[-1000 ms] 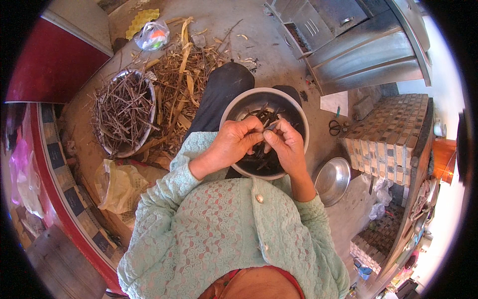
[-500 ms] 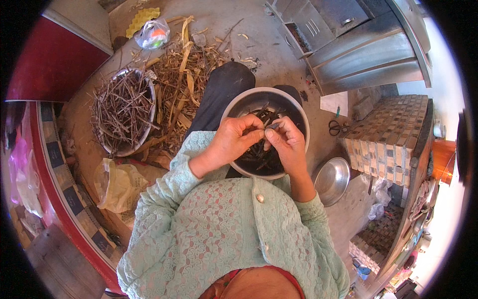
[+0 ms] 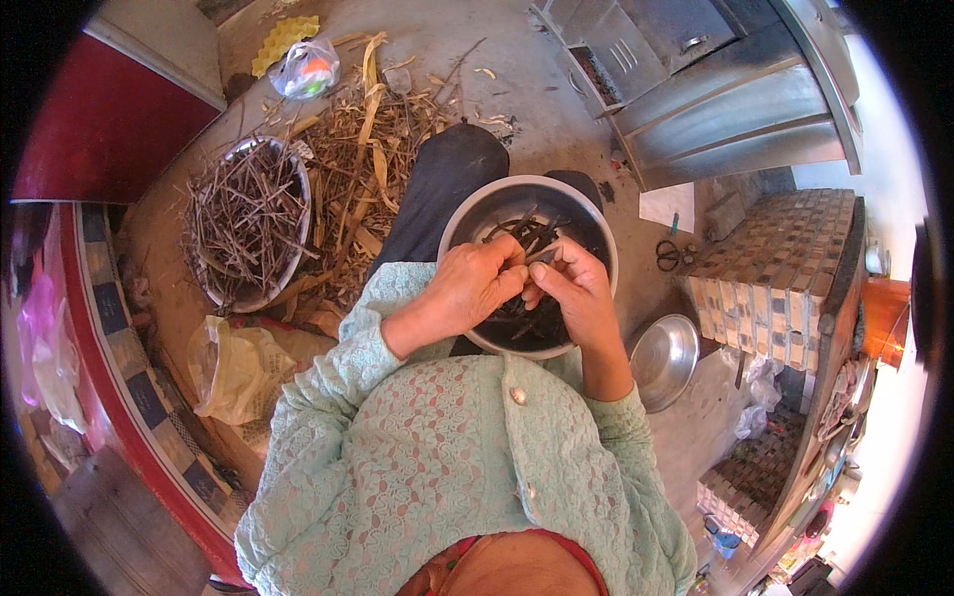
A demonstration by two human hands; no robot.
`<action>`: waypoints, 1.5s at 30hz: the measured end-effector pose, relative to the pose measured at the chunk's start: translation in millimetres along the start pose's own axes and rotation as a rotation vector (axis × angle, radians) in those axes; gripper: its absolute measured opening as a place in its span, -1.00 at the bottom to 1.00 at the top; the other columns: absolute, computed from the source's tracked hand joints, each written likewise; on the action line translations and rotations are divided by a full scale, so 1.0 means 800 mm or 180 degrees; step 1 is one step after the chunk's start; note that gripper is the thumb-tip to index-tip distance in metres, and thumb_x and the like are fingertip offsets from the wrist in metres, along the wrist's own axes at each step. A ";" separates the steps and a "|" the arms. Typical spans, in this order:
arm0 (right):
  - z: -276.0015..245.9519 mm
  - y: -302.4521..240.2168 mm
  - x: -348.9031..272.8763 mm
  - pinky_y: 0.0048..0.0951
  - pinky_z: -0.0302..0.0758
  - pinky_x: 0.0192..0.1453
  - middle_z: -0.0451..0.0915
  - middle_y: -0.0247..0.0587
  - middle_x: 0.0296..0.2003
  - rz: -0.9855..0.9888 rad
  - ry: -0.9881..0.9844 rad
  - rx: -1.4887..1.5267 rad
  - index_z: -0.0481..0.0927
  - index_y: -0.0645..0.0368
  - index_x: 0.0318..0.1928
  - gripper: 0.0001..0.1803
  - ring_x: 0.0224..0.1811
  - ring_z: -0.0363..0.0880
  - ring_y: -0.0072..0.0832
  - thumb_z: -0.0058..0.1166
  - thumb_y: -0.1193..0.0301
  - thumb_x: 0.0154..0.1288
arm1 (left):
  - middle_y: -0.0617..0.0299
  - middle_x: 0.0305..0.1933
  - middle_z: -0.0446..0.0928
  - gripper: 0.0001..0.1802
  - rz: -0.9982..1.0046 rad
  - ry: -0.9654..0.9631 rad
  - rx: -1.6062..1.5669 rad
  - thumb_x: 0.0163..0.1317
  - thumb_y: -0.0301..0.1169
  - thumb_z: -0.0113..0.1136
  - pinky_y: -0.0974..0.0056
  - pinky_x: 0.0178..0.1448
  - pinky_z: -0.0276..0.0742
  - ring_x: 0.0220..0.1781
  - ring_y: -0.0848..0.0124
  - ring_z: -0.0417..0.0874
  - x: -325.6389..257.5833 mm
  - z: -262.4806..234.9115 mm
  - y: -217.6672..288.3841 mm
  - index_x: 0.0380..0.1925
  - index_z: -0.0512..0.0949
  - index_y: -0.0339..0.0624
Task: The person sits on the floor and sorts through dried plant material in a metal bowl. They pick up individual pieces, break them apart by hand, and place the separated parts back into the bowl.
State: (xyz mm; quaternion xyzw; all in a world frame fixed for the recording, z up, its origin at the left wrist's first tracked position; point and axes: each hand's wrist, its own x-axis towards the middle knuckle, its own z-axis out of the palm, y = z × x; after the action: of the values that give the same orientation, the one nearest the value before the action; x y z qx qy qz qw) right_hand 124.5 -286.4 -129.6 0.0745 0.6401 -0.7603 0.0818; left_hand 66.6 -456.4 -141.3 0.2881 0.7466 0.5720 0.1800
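Both hands meet above a deep round metal basin (image 3: 611, 233) resting at my lap. Inside it lie several long, thin, dark strips (image 3: 537, 224), dry-looking like pods; I cannot tell their exact kind. My left hand (image 3: 475, 286) is closed, thumb and fingers pinched together. Facing it, my right hand (image 3: 578, 296) is closed too, thumb against forefinger. A thin dark strip (image 3: 544, 255) shows between the fingertips, mostly hidden by them. The fingertips of the two hands are nearly touching.
A tub (image 3: 306, 189) piled with broken twigs (image 3: 243, 223) stands on the left, beside loose husks and stalks (image 3: 363, 149). Near my right forearm sits a shallow metal bowl (image 3: 664, 363). Scissors (image 3: 668, 255) lie by a tiled block (image 3: 765, 268). A yellowish plastic bag (image 3: 238, 368) is at left.
My left hand has turned slightly and moved a little right, its fingers curling in closer to my right hand. The basin and surroundings stay as they were.
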 end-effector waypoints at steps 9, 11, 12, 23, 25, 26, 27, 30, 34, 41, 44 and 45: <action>-0.002 0.000 -0.004 -0.56 0.51 -0.40 0.54 -0.24 -0.45 0.0149 0.0028 0.0286 0.44 0.24 -0.36 -0.91 -0.50 0.53 -0.58 0.05 0.49 0.25 | 0.26 -0.65 0.43 -0.84 -0.0328 0.0263 -0.0442 0.27 -0.39 0.02 0.42 -0.55 0.36 -0.64 0.58 0.42 0.001 0.001 -0.002 -0.39 0.40 -0.28; -0.007 -0.001 -0.004 -0.53 0.51 -0.38 0.54 -0.22 -0.44 0.0137 0.0204 0.0158 0.46 0.24 -0.36 -0.91 -0.48 0.53 -0.55 0.05 0.48 0.23 | 0.30 -0.64 0.43 -0.85 -0.0377 0.0180 -0.0509 0.28 -0.39 0.03 0.44 -0.55 0.36 -0.62 0.61 0.41 0.000 -0.002 0.002 -0.38 0.40 -0.27; -0.008 -0.001 -0.005 -0.54 0.51 -0.38 0.55 -0.22 -0.44 0.0163 0.0186 0.0042 0.46 0.24 -0.35 -0.91 -0.48 0.53 -0.55 0.05 0.48 0.24 | 0.19 -0.61 0.44 -0.86 -0.0350 0.0196 -0.0511 0.26 -0.42 0.05 0.36 -0.51 0.38 -0.60 0.44 0.46 0.001 -0.002 0.003 -0.37 0.41 -0.29; -0.006 -0.002 -0.010 -0.55 0.49 -0.36 0.53 -0.23 -0.42 -0.0247 0.0344 -0.0883 0.43 0.27 -0.28 -0.87 -0.43 0.54 -0.57 -0.07 0.44 0.31 | 0.35 -0.53 0.47 -0.83 -0.0428 0.0017 -0.1096 0.34 -0.36 0.04 0.51 -0.47 0.37 -0.54 0.67 0.40 0.000 -0.002 0.002 -0.32 0.43 -0.25; -0.004 -0.003 -0.010 -0.55 0.50 -0.35 0.53 -0.22 -0.39 -0.0312 0.0301 -0.0764 0.42 0.28 -0.26 -0.88 -0.40 0.54 -0.58 -0.08 0.46 0.31 | 0.35 -0.51 0.48 -0.83 -0.0406 0.0049 -0.1192 0.34 -0.36 0.05 0.52 -0.46 0.37 -0.54 0.67 0.40 -0.001 0.000 -0.001 -0.32 0.44 -0.25; -0.003 -0.003 -0.010 -0.55 0.51 -0.35 0.52 -0.22 -0.38 -0.0345 0.0281 -0.0706 0.42 0.28 -0.25 -0.89 -0.38 0.54 -0.58 -0.08 0.47 0.31 | 0.35 -0.50 0.48 -0.83 -0.0393 0.0064 -0.1242 0.34 -0.35 0.05 0.52 -0.46 0.37 -0.54 0.67 0.40 -0.001 0.000 -0.002 -0.31 0.44 -0.25; -0.002 -0.003 -0.010 -0.56 0.51 -0.36 0.51 -0.23 -0.37 -0.0319 0.0249 -0.0497 0.42 0.27 -0.24 -0.89 -0.37 0.54 -0.58 -0.07 0.47 0.31 | 0.35 -0.50 0.48 -0.83 -0.0376 0.0051 -0.1229 0.34 -0.36 0.06 0.52 -0.45 0.37 -0.54 0.67 0.40 -0.001 0.000 -0.001 -0.31 0.44 -0.26; 0.005 -0.001 -0.009 -0.59 0.51 -0.37 0.49 -0.26 -0.38 -0.0226 0.0209 0.0021 0.42 0.27 -0.22 -0.89 -0.37 0.53 -0.60 -0.01 0.48 0.30 | 0.36 -0.49 0.47 -0.85 -0.0309 0.0026 -0.1257 0.32 -0.38 0.08 0.52 -0.45 0.38 -0.52 0.67 0.40 0.000 0.000 0.001 -0.31 0.45 -0.26; 0.011 0.004 -0.005 -0.64 0.47 -0.43 0.46 -0.34 -0.41 -0.0248 0.0226 0.0213 0.42 0.25 -0.23 -0.85 -0.43 0.48 -0.65 0.08 0.46 0.28 | 0.38 -0.48 0.44 -0.87 -0.0226 0.0033 -0.1400 0.30 -0.42 0.10 0.53 -0.44 0.38 -0.51 0.68 0.41 -0.001 0.001 0.000 -0.33 0.45 -0.27; 0.009 0.003 -0.009 -0.72 0.14 -0.56 0.38 -0.48 -0.47 -0.0005 0.0134 0.0364 0.42 0.22 -0.24 -0.82 -0.57 0.21 -0.79 0.08 0.37 0.31 | 0.38 -0.47 0.43 -0.85 -0.0297 -0.0053 -0.1549 0.32 -0.40 0.09 0.51 -0.40 0.39 -0.49 0.66 0.42 -0.001 -0.001 0.000 -0.34 0.45 -0.28; 0.012 0.002 -0.010 -0.73 0.10 -0.56 0.34 -0.51 -0.49 0.0063 0.0148 0.0518 0.42 0.21 -0.23 -0.80 -0.58 0.17 -0.80 0.06 0.34 0.33 | 0.38 -0.47 0.43 -0.84 -0.0308 0.0025 -0.1661 0.33 -0.40 0.06 0.51 -0.37 0.40 -0.47 0.65 0.43 -0.001 0.001 -0.001 -0.34 0.45 -0.28; 0.012 0.003 -0.010 -0.73 0.11 -0.56 0.33 -0.52 -0.50 0.0055 0.0151 0.0567 0.42 0.21 -0.23 -0.80 -0.59 0.17 -0.79 0.06 0.34 0.33 | 0.37 -0.48 0.44 -0.87 -0.0295 0.0058 -0.1647 0.33 -0.43 0.05 0.51 -0.38 0.40 -0.48 0.65 0.43 0.000 0.002 -0.001 -0.32 0.44 -0.28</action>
State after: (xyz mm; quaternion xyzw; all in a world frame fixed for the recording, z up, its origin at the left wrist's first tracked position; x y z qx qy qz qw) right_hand 132.6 -296.2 -128.9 0.1050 0.5710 -0.8115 0.0663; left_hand 67.5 -455.9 -142.6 0.1929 0.5895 0.7376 0.2669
